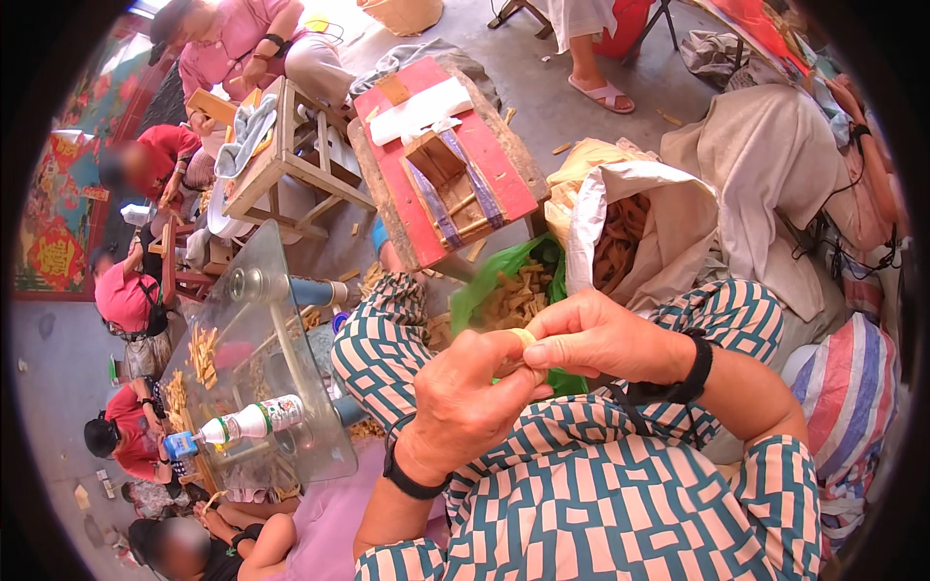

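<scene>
My left hand [467, 392] and my right hand [603, 337] meet in front of my lap, fingertips pressed together. Between them shows a small pale yellow piece [525, 337]. Fingers cover most of it, so I cannot tell its kind or whether it wraps a fingertip. Both hands are closed around it. Just beyond them a green plastic bag [557, 276] holds small wooden pieces [513, 298]. Right of that bag stands an open white sack [584, 218] with brown curved pieces [625, 237] inside.
Ahead is a red-topped wooden bench [386, 223] bearing a small wooden box [433, 163] and a white roll [421, 109]. To my left, a glass table [325, 441] carries bottles [254, 421] and wood pieces [201, 353]. Several people sit around; a striped bag [852, 387] stands right.
</scene>
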A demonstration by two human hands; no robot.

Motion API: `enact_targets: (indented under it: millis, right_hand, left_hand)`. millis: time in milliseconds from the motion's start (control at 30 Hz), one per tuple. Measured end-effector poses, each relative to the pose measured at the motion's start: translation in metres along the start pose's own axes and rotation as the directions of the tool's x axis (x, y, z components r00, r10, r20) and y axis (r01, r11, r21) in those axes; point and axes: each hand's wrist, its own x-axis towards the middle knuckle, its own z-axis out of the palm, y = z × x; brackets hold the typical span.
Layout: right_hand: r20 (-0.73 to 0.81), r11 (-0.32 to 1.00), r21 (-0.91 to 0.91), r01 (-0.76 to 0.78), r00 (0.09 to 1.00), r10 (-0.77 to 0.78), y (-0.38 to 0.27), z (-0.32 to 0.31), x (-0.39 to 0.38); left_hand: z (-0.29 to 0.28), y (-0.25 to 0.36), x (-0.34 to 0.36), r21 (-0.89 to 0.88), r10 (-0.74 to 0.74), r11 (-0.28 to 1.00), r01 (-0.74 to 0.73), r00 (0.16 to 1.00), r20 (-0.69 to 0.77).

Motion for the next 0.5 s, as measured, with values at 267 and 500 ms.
enact_targets:
  millis: [267,500]
  right_hand:
    - [0.032,0.814,0.574,0.090,0.991,-0.133,0.005,0.012,0.006]
    - [0.039,0.890,0.456,-0.017,0.999,-0.001,0.019,0.010,0.011]
  left_hand:
    - [0.010,-0.003,-0.009,0.179,-0.085,0.972,0.149,0.943,-0.323]
    - [0.008,0.001,-0.013,0.386,-0.002,0.913,0.134,0.946,-0.324]
